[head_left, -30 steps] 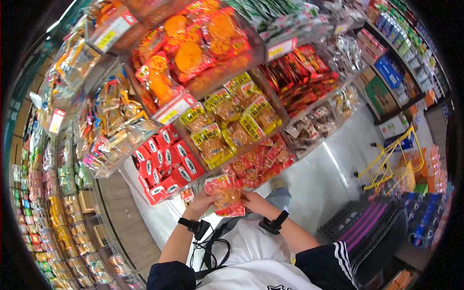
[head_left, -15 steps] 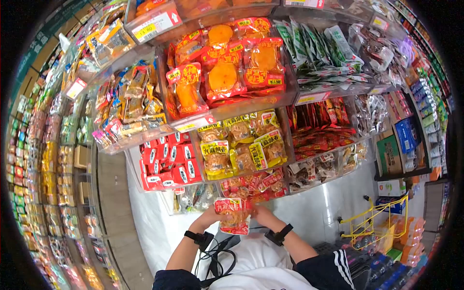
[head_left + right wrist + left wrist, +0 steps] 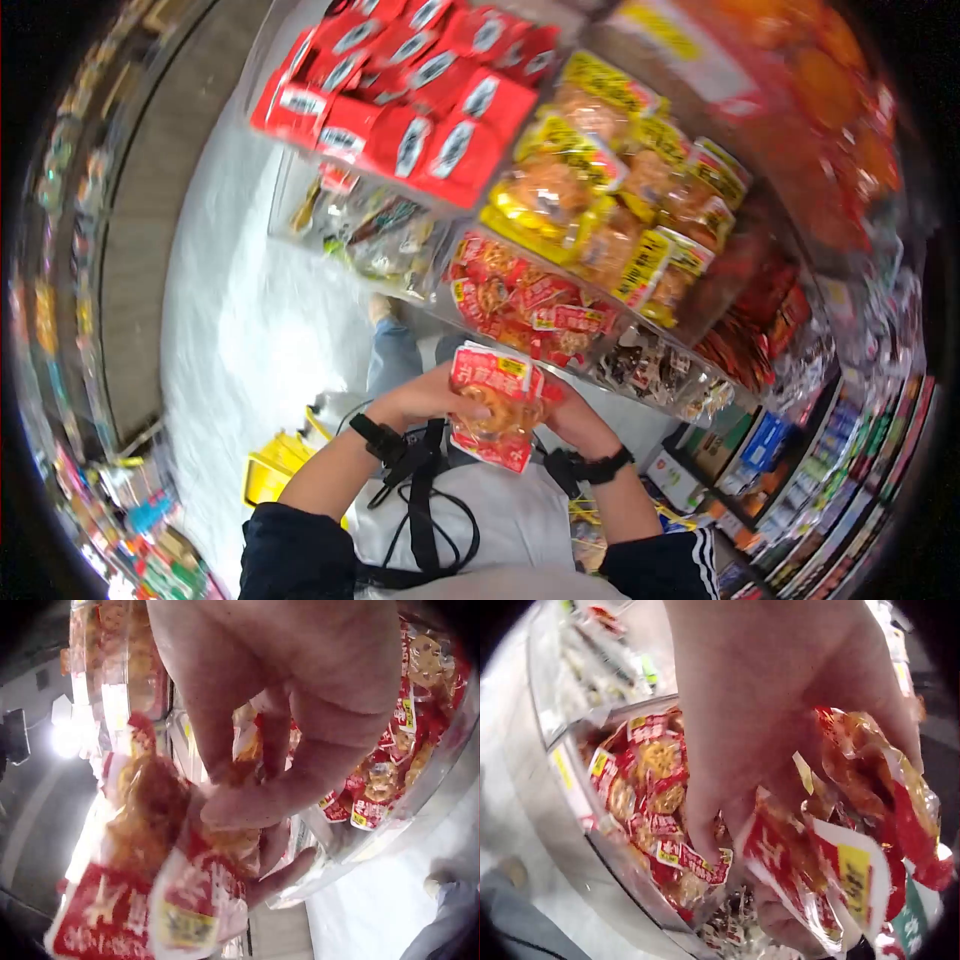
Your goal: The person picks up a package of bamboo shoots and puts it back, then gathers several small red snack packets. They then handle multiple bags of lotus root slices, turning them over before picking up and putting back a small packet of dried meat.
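Several red-and-white clear snack packets (image 3: 495,405) with orange-brown pieces inside are held in front of the body. My left hand (image 3: 425,396) grips them from the left, its thumb across the front of the top packet. In the left wrist view, packets (image 3: 847,877) fan out beside the left hand (image 3: 772,697). My right hand (image 3: 570,412) is at the right edge of the bundle. The right wrist view has the right hand (image 3: 292,712) pinching packets (image 3: 199,892) between thumb and fingers. Just beyond the hands is a bin of similar red packets (image 3: 530,300).
Bins of red bags (image 3: 410,90) and yellow packets (image 3: 600,190) stand beyond the hands. Nearer left is a clear bin of mixed packets (image 3: 375,225). A yellow basket (image 3: 275,465) is on the floor at lower left. Drink shelves (image 3: 830,480) line the right.
The head view has turned, swinging the red bag bin up and the orange packets to the upper right. The packets stay in my hands, their front now facing up more clearly.
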The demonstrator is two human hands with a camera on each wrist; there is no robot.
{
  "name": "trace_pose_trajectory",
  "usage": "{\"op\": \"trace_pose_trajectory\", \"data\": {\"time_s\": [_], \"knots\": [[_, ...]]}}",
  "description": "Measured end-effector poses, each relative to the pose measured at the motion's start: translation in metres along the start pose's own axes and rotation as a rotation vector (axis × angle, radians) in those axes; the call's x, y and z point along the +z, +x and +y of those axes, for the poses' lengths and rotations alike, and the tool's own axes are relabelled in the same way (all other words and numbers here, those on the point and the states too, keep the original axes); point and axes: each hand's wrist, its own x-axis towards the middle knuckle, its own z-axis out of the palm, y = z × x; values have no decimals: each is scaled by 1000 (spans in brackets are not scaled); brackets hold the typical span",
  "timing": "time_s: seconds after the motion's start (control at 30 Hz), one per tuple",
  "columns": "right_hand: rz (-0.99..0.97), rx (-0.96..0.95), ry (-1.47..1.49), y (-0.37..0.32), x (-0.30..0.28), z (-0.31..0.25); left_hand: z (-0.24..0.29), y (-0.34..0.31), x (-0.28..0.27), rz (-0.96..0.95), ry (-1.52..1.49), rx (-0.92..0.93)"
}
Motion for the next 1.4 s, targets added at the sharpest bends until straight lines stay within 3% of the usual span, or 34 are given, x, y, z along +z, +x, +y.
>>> {"op": "trace_pose_trajectory", "data": {"time_s": [0.03,0.13,0.23,0.27,0.33,0.37,0.4,0.47,0.5,0.6,0.67,0.73,0.83,0.93,0.97,1.03,1.13,1.17,1.27,1.33,1.4], "knots": [[147,115,71,-8,21,-26,2,-2,-1,15,12,38],[188,-57,-432,11,-13,-23,-7,-13,-18,43,46,103],[445,-437,-1868,37,-24,-42,17,-27,-17,47,123,-40],[479,-481,-1844,49,-21,-48,29,-31,-8,58,90,-104],[522,-590,-1805,84,-13,-61,10,-26,-21,43,625,316],[546,-534,-1699,101,-10,-62,14,-31,-21,10,863,201],[569,-484,-1590,119,-8,-61,8,-29,-25,1,935,243],[526,-625,-1793,154,-11,-62,-7,-24,-32,3,1084,328],[498,-698,-1890,165,-12,-59,-15,-19,-38,-11,1027,344],[582,-687,-1885,176,-5,-54,-30,-2,-47,-44,823,507],[587,-627,-1764,158,-10,-52,-37,8,-46,-24,780,597],[620,-741,-1694,127,-16,-45,-42,17,-39,-38,697,671],[600,-514,-1549,84,1,-35,-38,25,-29,-106,556,720],[250,-259,-1395,55,7,-22,-35,39,-21,-36,322,836],[113,-175,-1345,49,5,-18,-40,35,-27,-67,361,714],[-123,-40,-1271,44,-5,-10,-49,33,-30,-9,257,714],[-231,-84,-1379,45,-25,-11,-54,20,-49,64,296,712],[-152,-163,-1452,49,-30,-14,-55,13,-54,89,278,677],[391,-371,-1602,77,-34,-35,-58,-1,-63,89,347,585],[512,-411,-1685,96,-38,-47,-63,-7,-65,38,426,539],[401,-584,-1801,119,-32,-59,-68,-8,-63,32,558,533]]}}
